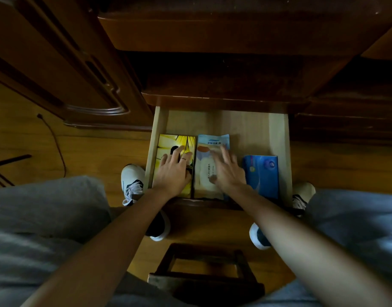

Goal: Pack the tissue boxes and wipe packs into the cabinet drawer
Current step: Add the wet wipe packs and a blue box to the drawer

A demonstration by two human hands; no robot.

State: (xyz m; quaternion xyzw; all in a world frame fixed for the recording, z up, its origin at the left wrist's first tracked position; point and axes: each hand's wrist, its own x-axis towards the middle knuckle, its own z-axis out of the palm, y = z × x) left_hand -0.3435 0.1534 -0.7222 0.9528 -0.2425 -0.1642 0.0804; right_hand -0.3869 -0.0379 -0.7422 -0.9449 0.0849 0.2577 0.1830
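Note:
The pale wooden drawer [248, 127] is pulled out of the dark cabinet below me. A yellow tissue box [168, 145] lies at its left side, and my left hand [174, 171] rests flat on it with fingers spread. Beside it lies a white and light-blue wipe pack [207, 171]; my right hand [227, 171] lies on top of it, fingers apart. A blue tissue box [262, 173] sits to the right of the pack, untouched. The near ends of the yellow box and the pack are hidden by my wrists.
The back half of the drawer floor shows bare wood. A dark wooden stool [205, 273] stands between my knees. My white shoes [133, 182] flank the drawer. A cable [57, 149] trails on the wooden floor at left.

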